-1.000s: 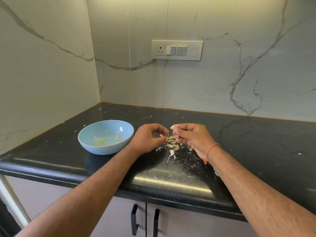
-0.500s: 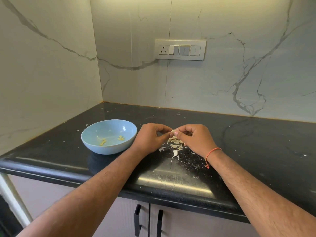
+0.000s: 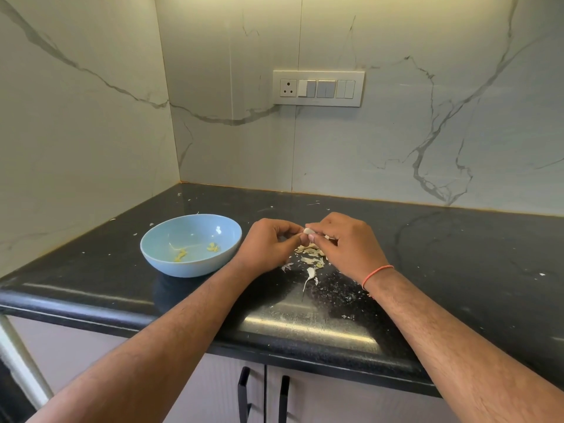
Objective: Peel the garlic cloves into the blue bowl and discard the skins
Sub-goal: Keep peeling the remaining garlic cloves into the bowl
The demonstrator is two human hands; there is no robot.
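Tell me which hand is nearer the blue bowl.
Left. The left hand sits just right of the bowl; the right hand is farther right, beyond the clove.

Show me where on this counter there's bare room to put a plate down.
Best patch: the black countertop to the right of the right hand, back to the marble wall, only specks. Also behind the blue bowl toward the corner. Crowded: under both hands, where the garlic skins pile, and the left hand sits close beside the bowl.
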